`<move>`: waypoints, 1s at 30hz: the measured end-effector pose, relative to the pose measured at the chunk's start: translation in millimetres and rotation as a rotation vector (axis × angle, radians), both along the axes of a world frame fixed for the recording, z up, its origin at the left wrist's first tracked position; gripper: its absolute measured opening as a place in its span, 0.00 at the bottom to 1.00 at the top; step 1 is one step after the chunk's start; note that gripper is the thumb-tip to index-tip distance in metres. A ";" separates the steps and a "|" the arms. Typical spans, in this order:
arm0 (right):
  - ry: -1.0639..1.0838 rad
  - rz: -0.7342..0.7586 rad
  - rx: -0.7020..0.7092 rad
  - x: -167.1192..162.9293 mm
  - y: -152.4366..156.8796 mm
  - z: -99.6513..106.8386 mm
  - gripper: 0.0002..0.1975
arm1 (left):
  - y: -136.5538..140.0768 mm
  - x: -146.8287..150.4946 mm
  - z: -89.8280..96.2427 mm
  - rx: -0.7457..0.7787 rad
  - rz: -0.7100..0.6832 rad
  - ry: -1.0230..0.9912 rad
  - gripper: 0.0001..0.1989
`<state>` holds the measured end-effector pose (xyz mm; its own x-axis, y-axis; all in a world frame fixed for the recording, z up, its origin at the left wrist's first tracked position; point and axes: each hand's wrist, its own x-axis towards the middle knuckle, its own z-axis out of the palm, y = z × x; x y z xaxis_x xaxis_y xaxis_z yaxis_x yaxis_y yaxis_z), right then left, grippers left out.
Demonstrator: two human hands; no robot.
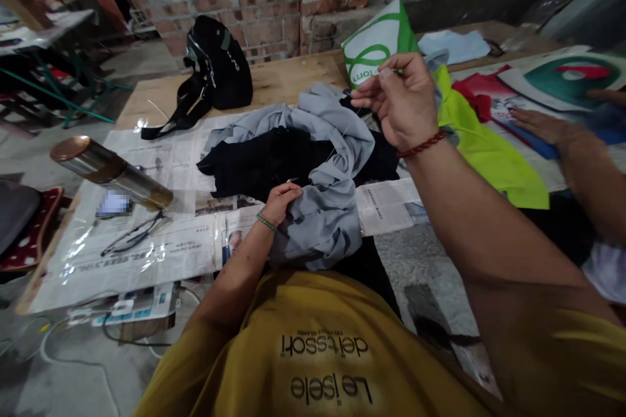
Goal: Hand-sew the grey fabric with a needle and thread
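My left hand (280, 202) is closed on the edge of a crumpled grey garment (320, 225), part of which hangs over the table's front edge. A small thin tip shows just above its fingers. Black cloth (259, 159) lies within the grey folds. My right hand (398, 98) is raised above the cloth to the right, thumb and forefinger pinched together. What they pinch is too small to make out. A fine pale thread (342, 143) shows over the grey folds below that hand.
Newspaper under clear plastic (166, 241) covers the table. A steel flask (112, 172), glasses (132, 234) and a black bag (220, 65) stand or lie leftward. Rightward are a green-and-white bag (374, 39), a neon-yellow garment (489, 150), a co-worker's hand (542, 124) and an iron (567, 78).
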<state>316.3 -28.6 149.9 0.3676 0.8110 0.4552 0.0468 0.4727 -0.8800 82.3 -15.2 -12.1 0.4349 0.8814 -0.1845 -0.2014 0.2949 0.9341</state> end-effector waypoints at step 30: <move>-0.682 -0.108 -0.297 -80.4 -49.9 -138.5 0.07 | -2.9 -1.6 -2.7 0.229 -0.116 0.151 0.12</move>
<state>235.9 -78.5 11.4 0.1669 0.9106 0.3781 0.6599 0.1817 -0.7290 80.7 -18.1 -14.8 0.5181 0.8535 -0.0569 -0.0321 0.0859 0.9958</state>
